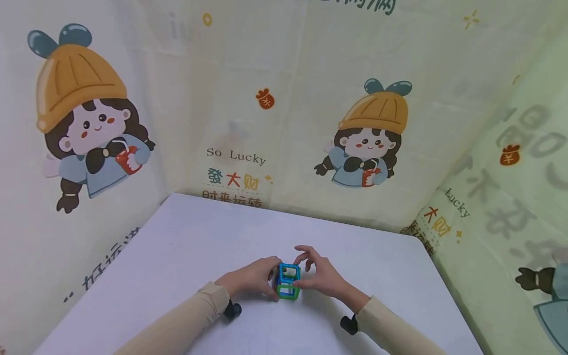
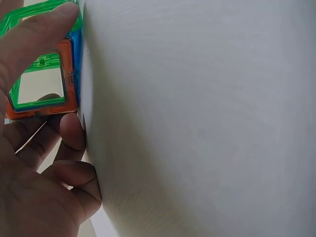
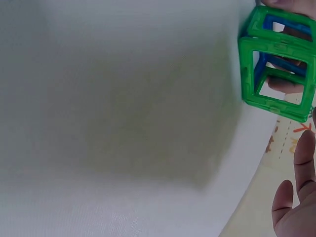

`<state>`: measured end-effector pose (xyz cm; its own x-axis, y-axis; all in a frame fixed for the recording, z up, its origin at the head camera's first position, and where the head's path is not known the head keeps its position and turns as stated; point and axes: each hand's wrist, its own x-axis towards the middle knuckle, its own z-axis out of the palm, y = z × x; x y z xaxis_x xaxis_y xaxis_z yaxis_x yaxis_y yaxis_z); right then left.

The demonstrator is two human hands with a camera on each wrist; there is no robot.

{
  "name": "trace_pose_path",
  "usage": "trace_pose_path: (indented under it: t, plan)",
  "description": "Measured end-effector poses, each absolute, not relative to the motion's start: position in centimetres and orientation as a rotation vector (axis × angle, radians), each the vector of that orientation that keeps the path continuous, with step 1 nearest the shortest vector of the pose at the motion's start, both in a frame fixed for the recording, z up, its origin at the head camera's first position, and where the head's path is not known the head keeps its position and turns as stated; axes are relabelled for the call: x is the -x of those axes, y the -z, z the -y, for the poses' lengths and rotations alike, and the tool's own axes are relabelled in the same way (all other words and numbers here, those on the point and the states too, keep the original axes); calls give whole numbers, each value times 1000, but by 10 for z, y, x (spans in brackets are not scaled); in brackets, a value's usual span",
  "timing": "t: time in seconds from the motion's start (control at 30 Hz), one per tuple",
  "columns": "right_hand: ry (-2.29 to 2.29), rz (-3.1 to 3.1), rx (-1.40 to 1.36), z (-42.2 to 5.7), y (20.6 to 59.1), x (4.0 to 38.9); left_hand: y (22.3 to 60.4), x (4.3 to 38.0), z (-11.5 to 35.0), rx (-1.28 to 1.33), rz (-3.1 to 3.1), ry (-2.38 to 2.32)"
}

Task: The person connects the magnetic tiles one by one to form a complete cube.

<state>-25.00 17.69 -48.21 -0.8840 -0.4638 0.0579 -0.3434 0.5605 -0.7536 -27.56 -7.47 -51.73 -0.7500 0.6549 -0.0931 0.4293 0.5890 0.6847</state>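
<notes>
A small box of magnetic tiles (image 1: 288, 291) stands on the table between both hands. In the head view its top frame is blue and its near frame green. An orange tile (image 2: 71, 81) shows on the side toward the left hand, a green tile (image 3: 279, 47) on the side toward the right. My left hand (image 1: 255, 278) grips the box, thumb at its near lower corner and fingers behind. My right hand (image 1: 326, 278) pinches its upper right part between thumb and index finger. The other right fingers (image 3: 303, 158) are raised, apart from the box.
The white tabletop (image 1: 213, 241) extends around the hands. Printed cloth (image 1: 288, 133) hangs behind the table and on both sides. Black wrist mounts (image 1: 349, 324) hang below both wrists, close above the table.
</notes>
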Motion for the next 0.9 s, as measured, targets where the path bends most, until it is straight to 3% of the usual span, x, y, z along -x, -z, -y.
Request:
trace_pose_path:
  t: [0.67, 0.9]
  plan:
    - [1022, -2806, 790, -175, 486, 245, 522, 274, 81, -888, -2496, -920]
    - [1013, -2801, 824, -177, 479, 248, 509, 276, 78, -860, -2440, -919]
